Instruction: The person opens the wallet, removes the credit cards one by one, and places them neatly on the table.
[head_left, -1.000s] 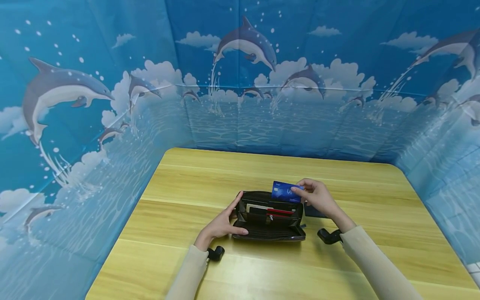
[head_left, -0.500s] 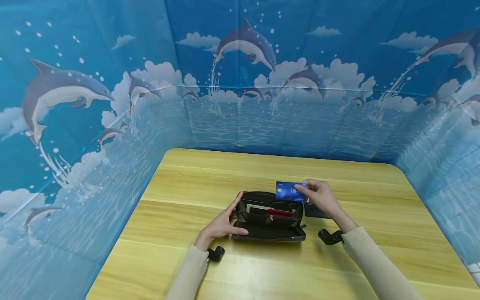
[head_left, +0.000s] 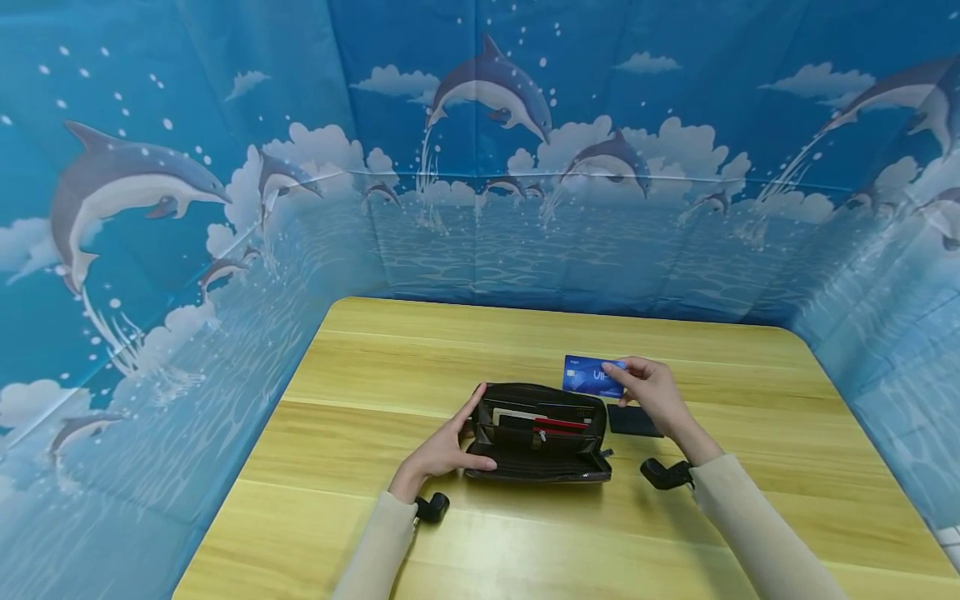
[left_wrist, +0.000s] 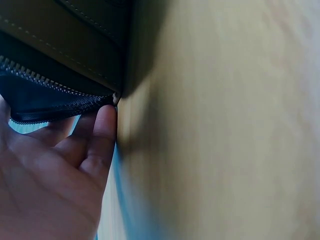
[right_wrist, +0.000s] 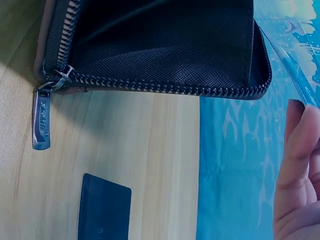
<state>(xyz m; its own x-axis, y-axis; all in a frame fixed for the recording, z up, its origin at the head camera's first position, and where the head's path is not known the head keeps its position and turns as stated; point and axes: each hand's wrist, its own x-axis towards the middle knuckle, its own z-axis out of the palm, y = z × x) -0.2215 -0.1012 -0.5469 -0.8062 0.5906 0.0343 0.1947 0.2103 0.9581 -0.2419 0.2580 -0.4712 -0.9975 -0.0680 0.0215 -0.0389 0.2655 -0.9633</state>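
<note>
The blue rectangular plastic-looking VIP card (head_left: 588, 379) has just swung rightward, so we see it out by the far right corner of the open black leather-look zip wallet (head_left: 536, 467), pinched in the right hand (head_left: 651, 390), while the wide-spread left hand (head_left: 441, 450) grips the wallet's left end.

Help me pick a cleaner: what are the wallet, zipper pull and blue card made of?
The wallet looks like leather or imitation: matte, grained, stitched. Its zipper pull is likely metal: glossy highlights. The blue card is probably plastic: smooth, thin, printed.
</note>
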